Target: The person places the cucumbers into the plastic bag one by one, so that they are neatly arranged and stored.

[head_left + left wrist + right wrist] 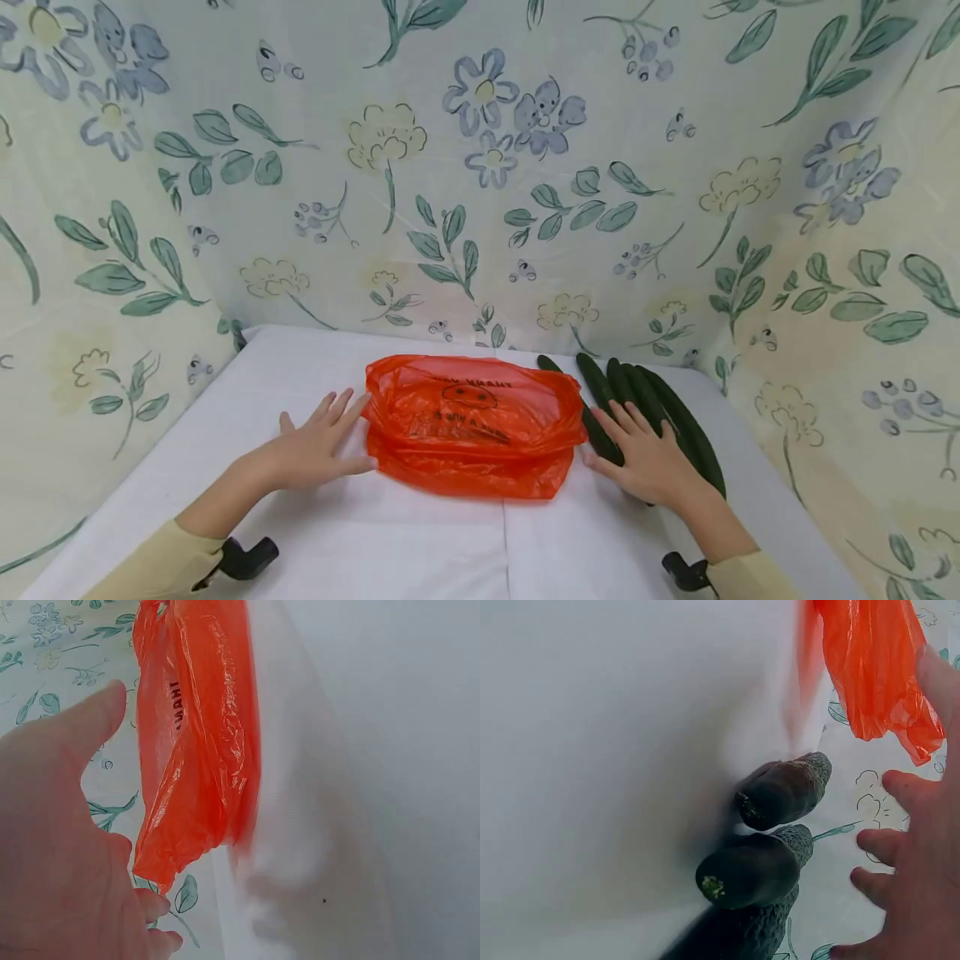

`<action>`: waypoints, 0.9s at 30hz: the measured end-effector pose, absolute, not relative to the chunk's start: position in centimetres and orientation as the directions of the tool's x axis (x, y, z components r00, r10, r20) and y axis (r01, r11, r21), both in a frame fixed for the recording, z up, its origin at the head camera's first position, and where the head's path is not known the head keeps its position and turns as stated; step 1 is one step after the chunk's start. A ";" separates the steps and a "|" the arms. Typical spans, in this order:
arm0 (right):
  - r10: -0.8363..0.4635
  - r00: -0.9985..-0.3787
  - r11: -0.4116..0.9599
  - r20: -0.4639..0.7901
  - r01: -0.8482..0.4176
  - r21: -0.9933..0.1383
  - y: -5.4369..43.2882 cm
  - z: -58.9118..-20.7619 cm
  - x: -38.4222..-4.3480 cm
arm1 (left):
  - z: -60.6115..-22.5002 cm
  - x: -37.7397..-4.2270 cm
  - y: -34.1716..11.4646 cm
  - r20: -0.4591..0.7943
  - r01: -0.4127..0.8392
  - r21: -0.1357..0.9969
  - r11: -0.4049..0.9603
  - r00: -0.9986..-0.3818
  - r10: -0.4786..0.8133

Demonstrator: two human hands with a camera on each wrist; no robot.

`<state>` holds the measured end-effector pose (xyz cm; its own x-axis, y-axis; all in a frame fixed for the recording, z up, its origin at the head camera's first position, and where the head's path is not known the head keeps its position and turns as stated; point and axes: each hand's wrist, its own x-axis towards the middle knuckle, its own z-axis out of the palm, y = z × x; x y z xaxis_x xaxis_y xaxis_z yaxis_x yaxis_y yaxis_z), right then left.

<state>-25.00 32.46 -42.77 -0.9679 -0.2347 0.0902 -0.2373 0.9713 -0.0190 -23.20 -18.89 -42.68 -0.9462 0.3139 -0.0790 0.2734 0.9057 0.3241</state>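
A red plastic bag [468, 425] with dark printing lies on the white table, its opening side loosely crumpled. To its left is my left hand [315, 446], fingers spread, at the bag's left edge; whether it touches the plastic I cannot tell. On the other side my right hand [648, 458] hovers with spread fingers over several dark green cucumbers [693, 425], holding none of them. The left wrist view shows the bag [199, 735] beyond the thumb. In the right wrist view the cucumbers [750, 870] lie side by side, their blunt ends towards the camera.
White cloth [420, 550] covers the table, with a seam running down its middle. Floral fabric [480, 183] hangs as a wall behind the table and along both sides. Black wrist mounts [247, 558] sit at both sleeves.
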 end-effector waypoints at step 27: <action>0.002 -0.989 0.899 0.150 -0.064 -0.433 31.0 -44.7 -27.4 | -41.6 -29.4 -13.9 0.046 0.380 0.327 0.865 -0.921 0.387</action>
<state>-27.36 31.05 -44.66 -0.9888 0.0022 0.1496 -0.0636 0.8989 -0.4335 -29.36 -13.87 -41.56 -0.9207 0.3875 0.0458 0.3803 0.8651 0.3270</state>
